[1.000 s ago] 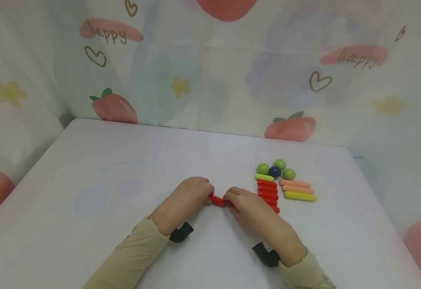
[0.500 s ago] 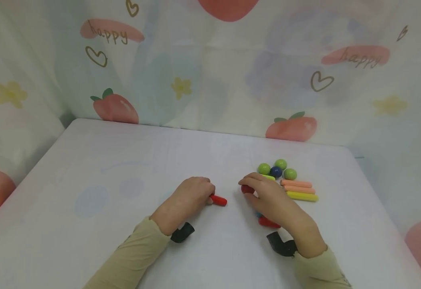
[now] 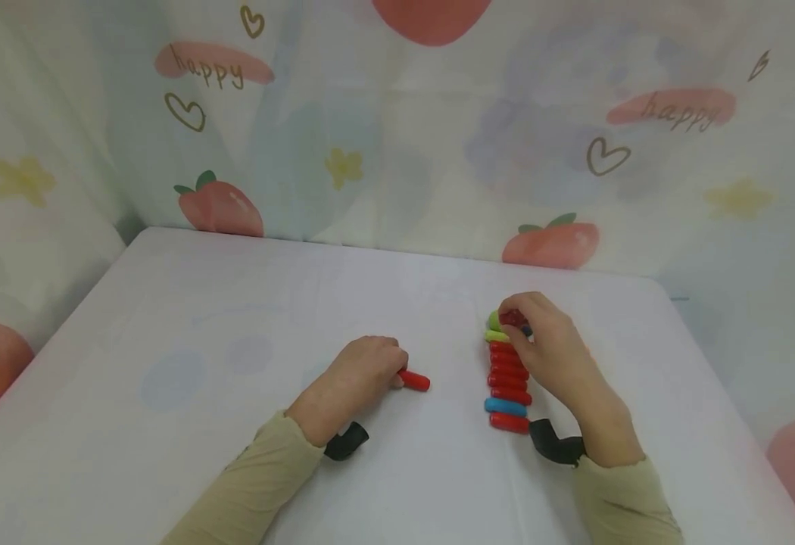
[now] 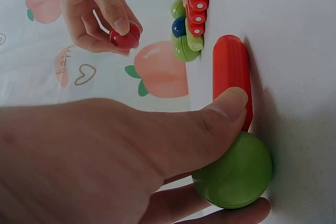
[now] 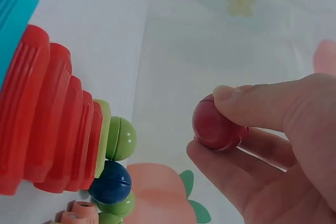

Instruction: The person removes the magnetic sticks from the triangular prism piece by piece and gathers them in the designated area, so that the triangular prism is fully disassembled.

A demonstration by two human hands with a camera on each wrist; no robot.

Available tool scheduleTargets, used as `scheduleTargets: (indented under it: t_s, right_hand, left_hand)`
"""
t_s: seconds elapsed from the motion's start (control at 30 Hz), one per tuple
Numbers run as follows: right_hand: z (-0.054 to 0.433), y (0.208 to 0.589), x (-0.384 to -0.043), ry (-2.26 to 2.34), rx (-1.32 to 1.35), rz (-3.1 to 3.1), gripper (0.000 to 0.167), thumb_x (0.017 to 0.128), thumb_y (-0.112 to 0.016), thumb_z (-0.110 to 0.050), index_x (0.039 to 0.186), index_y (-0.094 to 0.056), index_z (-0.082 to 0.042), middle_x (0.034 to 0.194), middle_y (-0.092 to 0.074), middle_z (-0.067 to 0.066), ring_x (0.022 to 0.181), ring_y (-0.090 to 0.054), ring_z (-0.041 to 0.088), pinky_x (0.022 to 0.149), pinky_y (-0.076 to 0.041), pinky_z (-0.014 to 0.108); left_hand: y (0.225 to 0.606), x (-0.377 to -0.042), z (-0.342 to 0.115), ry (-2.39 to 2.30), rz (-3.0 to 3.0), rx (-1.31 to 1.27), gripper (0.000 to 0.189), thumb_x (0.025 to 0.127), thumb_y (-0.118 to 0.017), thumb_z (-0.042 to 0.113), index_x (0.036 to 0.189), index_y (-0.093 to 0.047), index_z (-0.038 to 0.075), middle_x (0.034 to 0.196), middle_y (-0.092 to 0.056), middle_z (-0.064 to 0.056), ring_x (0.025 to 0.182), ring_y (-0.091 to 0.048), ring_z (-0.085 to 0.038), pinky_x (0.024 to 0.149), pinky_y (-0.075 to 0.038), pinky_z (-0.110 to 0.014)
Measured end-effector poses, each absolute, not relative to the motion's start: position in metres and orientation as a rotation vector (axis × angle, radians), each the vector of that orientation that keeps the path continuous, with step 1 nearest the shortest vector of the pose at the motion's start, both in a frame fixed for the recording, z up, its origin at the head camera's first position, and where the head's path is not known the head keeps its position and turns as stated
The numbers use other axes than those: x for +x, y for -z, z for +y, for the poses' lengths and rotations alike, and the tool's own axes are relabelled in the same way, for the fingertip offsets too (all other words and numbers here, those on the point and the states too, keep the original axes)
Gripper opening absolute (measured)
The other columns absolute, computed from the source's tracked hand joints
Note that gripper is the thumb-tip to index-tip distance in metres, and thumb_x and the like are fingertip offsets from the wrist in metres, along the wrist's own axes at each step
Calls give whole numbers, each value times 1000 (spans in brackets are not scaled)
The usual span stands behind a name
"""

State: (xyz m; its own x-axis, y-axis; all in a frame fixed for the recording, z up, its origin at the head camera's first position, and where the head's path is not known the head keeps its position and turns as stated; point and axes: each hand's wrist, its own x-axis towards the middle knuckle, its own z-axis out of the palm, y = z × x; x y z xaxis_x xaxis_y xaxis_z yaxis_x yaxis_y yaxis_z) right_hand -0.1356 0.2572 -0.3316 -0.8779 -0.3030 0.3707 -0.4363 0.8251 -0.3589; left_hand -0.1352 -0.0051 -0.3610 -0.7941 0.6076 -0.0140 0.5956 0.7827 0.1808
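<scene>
Near the table's middle, my left hand (image 3: 363, 371) grips a green ball (image 4: 236, 174) and a red rod (image 4: 230, 64) that meets it end-on. The thumb lies over the rod, with fingers under the ball; in the head view only the rod's free end shows. My right hand (image 3: 544, 333) pinches a dark red ball (image 5: 212, 121) between thumb and fingers, raised above the far end of a row of rods. That row has several red rods (image 3: 509, 376), a blue rod (image 3: 505, 407) and a lime rod (image 3: 496, 335).
Beyond the row, a green ball (image 5: 122, 137) and a dark blue ball (image 5: 110, 182) lie together, with more green behind. Orange rods (image 5: 79, 214) are mostly hidden by my right hand in the head view. A printed curtain (image 3: 397, 151) stands behind the table (image 3: 268, 280).
My right hand has left the red rod's end and moved right and away, carrying a red ball over the row's far end. The left hand has stayed in place, still gripping.
</scene>
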Motion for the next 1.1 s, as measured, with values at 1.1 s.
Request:
scheduleTargets:
  t_s: [1.1]
  right_hand:
    - [274, 347, -217, -461, 349, -3273, 29, 96, -60, -2, 124, -60, 0, 114, -60, 16, 103, -56, 31, 95, -53, 48]
  left_hand:
    - [352, -142, -13, -427, 2709, 770, 27, 87, -76, 12, 113, -71, 8, 102, -65, -2, 89, -57, -15, 81, -52, -29]
